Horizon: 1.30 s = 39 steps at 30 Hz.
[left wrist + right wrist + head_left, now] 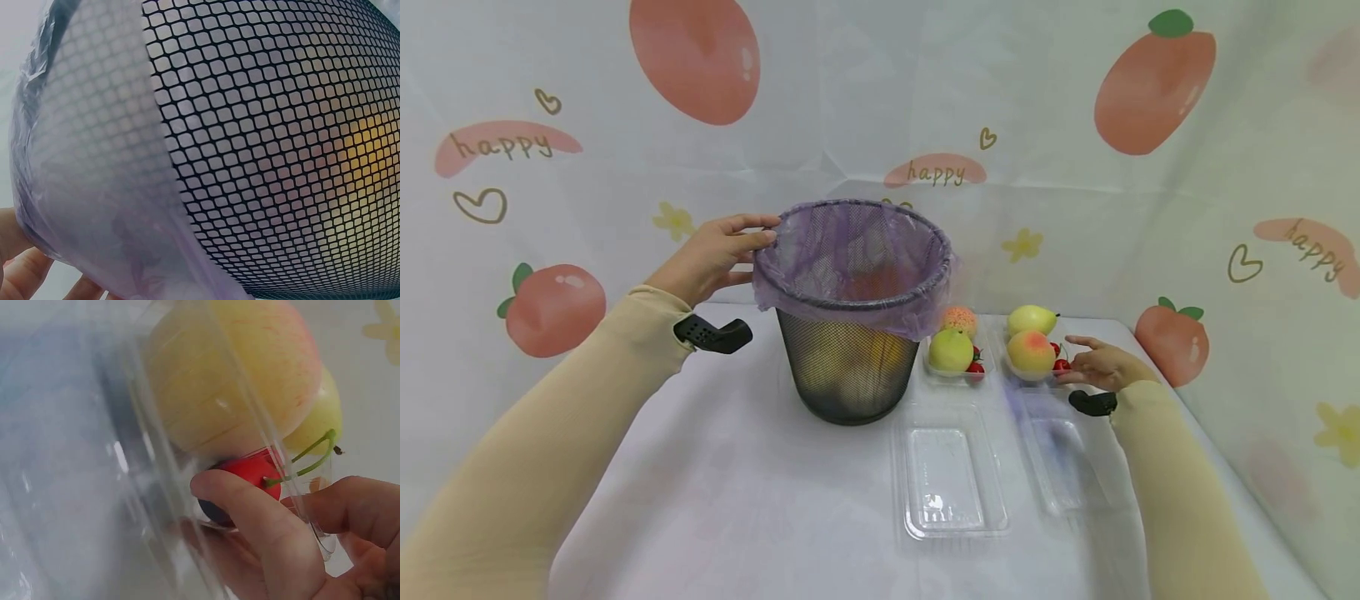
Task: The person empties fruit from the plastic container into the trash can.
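A black mesh basket (850, 367) lined with a purple plastic bag (887, 310) stands upright on the table. My left hand (718, 250) touches its left rim with extended fingers; in the left wrist view the fingers (25, 275) lie against the bag's folded edge. Yellow and reddish shapes show through the mesh. My right hand (1101, 365) is at the right end of a clear plastic container (1033, 377) holding a peach (1030, 350), a pear (1032, 319) and red cherries (1062, 365). In the right wrist view its thumb and fingers are spread around a stemmed cherry (253, 475).
Left of it, another clear container (932, 377) holds a green round fruit (951, 350), an orange-pink ball-like fruit (960, 320) and small red fruits (975, 369). Two clear plastic trays or lids (992, 500), (1063, 492) lie nearer. A printed curtain (842, 142) hangs behind.
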{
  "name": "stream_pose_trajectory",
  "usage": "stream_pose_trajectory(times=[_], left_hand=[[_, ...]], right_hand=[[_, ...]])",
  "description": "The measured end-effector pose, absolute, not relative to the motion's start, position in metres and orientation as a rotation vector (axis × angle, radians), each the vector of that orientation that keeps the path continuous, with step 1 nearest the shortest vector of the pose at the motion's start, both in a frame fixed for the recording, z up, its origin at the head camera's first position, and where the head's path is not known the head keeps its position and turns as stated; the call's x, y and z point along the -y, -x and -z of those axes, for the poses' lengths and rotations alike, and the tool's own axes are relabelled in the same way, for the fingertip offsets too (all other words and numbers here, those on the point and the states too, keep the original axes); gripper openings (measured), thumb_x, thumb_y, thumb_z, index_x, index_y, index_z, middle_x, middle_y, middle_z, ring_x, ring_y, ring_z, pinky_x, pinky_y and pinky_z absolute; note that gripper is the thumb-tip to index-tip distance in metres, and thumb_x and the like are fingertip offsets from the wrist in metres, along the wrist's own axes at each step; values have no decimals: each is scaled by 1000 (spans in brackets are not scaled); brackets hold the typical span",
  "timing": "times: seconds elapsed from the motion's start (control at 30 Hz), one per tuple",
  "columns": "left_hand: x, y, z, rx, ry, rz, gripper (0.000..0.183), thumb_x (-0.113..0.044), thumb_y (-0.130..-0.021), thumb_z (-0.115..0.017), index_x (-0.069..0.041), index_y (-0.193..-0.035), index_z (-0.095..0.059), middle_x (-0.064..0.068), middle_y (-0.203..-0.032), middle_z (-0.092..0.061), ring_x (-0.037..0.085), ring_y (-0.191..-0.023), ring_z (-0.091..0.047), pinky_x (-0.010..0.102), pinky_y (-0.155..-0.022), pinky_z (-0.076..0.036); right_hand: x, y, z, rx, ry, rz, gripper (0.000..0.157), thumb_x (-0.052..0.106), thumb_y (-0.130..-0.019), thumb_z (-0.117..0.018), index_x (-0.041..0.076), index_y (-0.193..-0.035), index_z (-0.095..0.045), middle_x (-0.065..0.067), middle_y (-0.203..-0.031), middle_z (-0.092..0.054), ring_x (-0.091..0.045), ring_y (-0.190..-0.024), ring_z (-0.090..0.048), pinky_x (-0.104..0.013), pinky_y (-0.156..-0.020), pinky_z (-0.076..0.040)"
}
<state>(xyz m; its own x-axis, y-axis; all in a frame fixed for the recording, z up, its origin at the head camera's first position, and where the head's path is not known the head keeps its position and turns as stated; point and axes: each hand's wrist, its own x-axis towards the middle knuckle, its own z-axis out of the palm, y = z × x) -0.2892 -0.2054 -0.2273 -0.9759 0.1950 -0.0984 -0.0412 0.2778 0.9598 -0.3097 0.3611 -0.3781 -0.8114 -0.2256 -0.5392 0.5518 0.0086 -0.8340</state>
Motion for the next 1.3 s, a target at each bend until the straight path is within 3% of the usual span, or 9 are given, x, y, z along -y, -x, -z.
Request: stream_pose_trajectory(times=[0.27,0.53,0.83,1.0,1.07,1.2,1.3], left_hand=[[204,289,226,-2352,-135,-1773,52,-37,-98,-55,-21,-146,-41,-4,-128,-47,13,-112,-51,35,-102,-43],[205,288,226,-2344,-139,-1769,52,-36,-99,-55,-22,-147,-40,-5,-129,-46,12,-112,-51,32,-98,-45],[204,288,227,-2349,-138,-1770,54,-37,-99,-55,-21,-148,-40,-4,-129,-46,14,-114,-50,34,-101,-44],[205,289,228,-2350,-131,-1766,55,-39,-97,-56,-22,-147,-40,-5,-128,-46,13,-113,-50,29,-97,-46],[205,289,228,-2349,-131,-1767,55,-39,-97,-56,-22,-147,-40,-5,-127,-47,12,-112,-51,26,-94,-48],[205,288,227,-2342,-141,-1771,55,-38,-98,-56,-21,-147,-40,-4,-127,-47,11,-110,-52,22,-88,-49],[205,287,226,-2345,-151,-1765,54,-38,-98,-55,-21,-147,-39,-4,-129,-47,11,-110,-52,21,-87,-50]], right_hand=[[-363,304,372,-1604,-296,1961,79,-11,-98,-30,23,-154,15,-22,-154,27,-22,-91,-68,-30,-97,-48],[-366,296,364,-1470,-292,2057,79,-6,-101,-31,32,-153,16,-13,-156,27,-23,-94,-69,-22,-94,-48],[-366,283,355,-1218,-349,2261,84,-9,-99,-35,46,-152,0,2,-156,11,-36,-98,-65,-25,-98,-47],[-363,277,344,-1109,-347,2339,81,-7,-100,-34,50,-150,-7,-5,-155,11,-38,-103,-63,-24,-103,-41],[-362,274,339,-1101,-323,2359,77,-6,-101,-34,50,-150,-14,-8,-153,5,-38,-105,-63,-25,-104,-40],[-360,269,329,-1038,-282,2398,61,-2,-102,-37,45,-139,-45,-19,-139,-24,-41,-108,-63,-24,-101,-43],[-356,267,320,-991,-230,2412,53,-2,-102,-36,37,-130,-57,-21,-124,-44,-42,-109,-62,-24,-97,-47]])
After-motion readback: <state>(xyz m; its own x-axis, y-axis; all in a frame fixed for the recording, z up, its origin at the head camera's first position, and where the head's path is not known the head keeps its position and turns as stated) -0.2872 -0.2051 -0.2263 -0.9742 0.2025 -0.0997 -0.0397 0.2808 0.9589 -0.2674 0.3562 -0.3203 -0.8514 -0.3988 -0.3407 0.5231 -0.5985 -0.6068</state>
